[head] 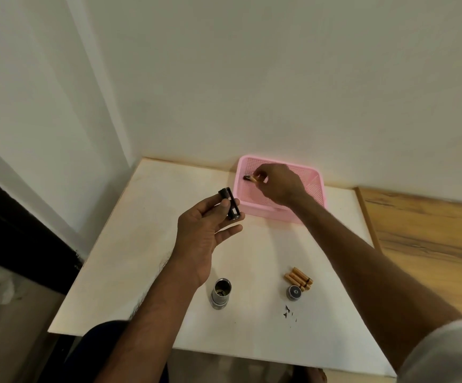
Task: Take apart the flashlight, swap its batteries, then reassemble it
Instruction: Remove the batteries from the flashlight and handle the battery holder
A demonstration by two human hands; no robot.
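Flashlight body (221,294): stood upright, nearer than the pink basket (316,189).
Left hand (206,233): gripped the battery holder (230,203).
Right hand (278,183): pinched a battery (249,178) over the basket.

A white table (130,244) stands in the corner of plain off-white walls (279,78). A wood-grain surface (431,233) adjoins the table's right edge; a dark panel (17,230) lies to its left.

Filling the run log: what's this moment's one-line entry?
left hand: holds battery holder | right hand: battery over pink basket
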